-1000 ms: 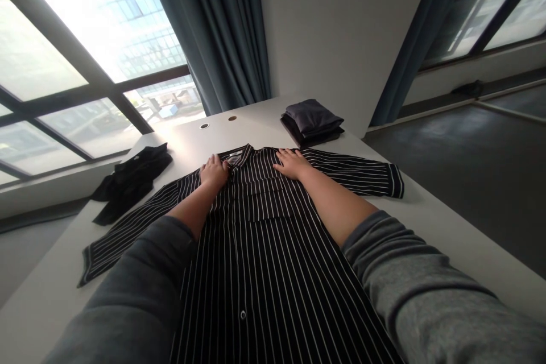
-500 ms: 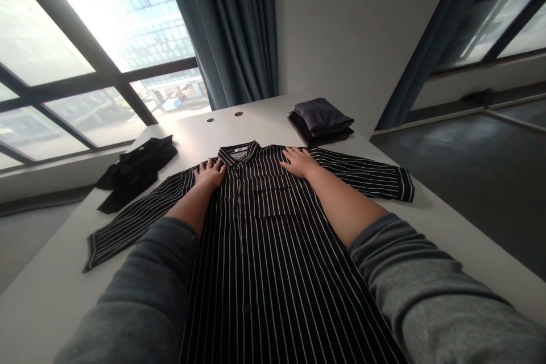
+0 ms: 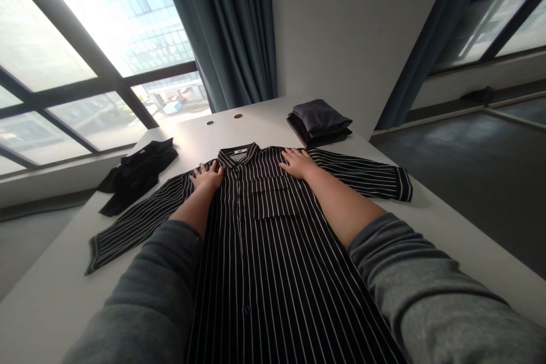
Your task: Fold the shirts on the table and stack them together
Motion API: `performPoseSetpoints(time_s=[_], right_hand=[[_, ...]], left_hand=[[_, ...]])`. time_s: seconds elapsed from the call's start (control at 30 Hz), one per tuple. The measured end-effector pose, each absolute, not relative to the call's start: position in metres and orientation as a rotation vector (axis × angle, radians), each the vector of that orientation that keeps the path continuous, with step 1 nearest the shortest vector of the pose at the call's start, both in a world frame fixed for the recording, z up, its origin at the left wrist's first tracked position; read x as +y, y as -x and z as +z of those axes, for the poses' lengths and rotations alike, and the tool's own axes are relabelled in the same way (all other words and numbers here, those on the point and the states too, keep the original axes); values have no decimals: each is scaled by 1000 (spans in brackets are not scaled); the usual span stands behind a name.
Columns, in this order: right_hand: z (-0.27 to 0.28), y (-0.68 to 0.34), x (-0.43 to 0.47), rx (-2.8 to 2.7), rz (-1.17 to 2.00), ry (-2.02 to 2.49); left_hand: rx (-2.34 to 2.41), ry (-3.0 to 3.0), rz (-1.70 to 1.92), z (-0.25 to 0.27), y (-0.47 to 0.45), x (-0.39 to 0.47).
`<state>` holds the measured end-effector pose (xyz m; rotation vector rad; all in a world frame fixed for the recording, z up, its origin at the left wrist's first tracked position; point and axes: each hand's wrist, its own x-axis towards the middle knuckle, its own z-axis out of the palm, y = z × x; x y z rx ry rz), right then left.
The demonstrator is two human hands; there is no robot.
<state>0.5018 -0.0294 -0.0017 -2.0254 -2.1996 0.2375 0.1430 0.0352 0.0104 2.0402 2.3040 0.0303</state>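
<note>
A black shirt with white stripes lies spread out, front side up, with its collar at the far end and both sleeves stretched outward. My left hand rests flat on the shoulder left of the collar, fingers spread. On the opposite shoulder lies my right hand, also flat with its fingers apart. Neither hand grips the cloth. A chest pocket shows between my forearms, and the shirt's lower hem is out of view.
The shirt lies on a white table. A stack of folded dark clothes sits at the far right, and a loose heap of black clothing at the left edge. Behind the table are a blue curtain and a window.
My left hand has shifted slightly to the left on the shoulder. My right hand stays in nearly the same place, and the shirt looks almost unchanged.
</note>
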Motion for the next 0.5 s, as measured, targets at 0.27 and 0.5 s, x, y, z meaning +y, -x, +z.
performPoseSetpoints(time_s=[0.27,0.5], right_hand=[[6,-499,-37,-2152,236,2048],[35,-466,-31,-2305,49,1803]], left_hand=[[2410,-1974,128,7,-144,33],[1983,-2418,155,5,-146,31]])
